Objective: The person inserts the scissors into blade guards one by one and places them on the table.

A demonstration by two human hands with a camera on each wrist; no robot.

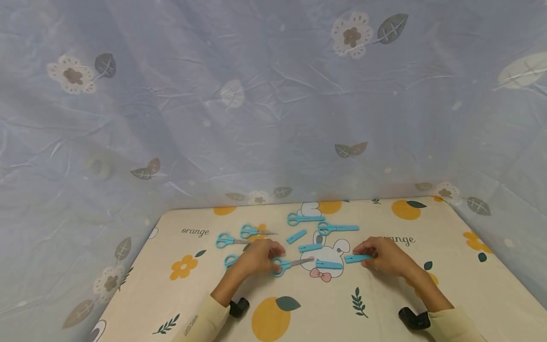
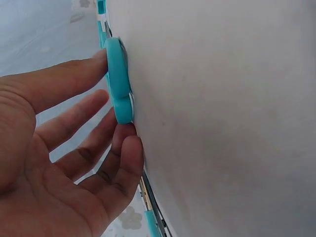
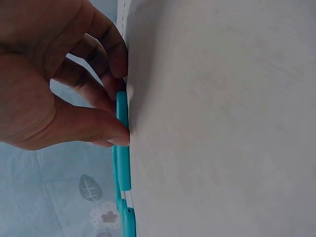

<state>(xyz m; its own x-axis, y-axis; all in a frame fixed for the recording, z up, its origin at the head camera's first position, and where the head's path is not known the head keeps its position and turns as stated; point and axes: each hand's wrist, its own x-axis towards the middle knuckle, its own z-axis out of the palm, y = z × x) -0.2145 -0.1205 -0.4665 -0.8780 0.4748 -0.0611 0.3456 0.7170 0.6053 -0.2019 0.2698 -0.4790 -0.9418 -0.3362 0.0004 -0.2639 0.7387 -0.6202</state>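
Note:
My left hand (image 1: 258, 257) holds the handle of a pair of blue scissors (image 1: 278, 267) lying on the table, its bare blade pointing right. In the left wrist view the thumb touches one edge of the blue handle (image 2: 117, 69), with fingertips close to the other side. To the right, my right hand (image 1: 388, 256) pinches a blue blade cover (image 1: 356, 259) between thumb and fingers, low at the tabletop. The right wrist view shows that cover (image 3: 123, 163) beneath the thumb. Another blade cover (image 1: 328, 264) lies between the hands, just beyond the scissors' tip.
Uncapped scissors (image 1: 225, 241) lie on the left, one pair partly behind my left hand. Two capped scissors (image 1: 307, 219) lie at the back. Loose blade covers (image 1: 310, 247) are in the middle. A patterned cloth (image 1: 325, 318) covers the table; a curtain (image 1: 273, 118) hangs behind.

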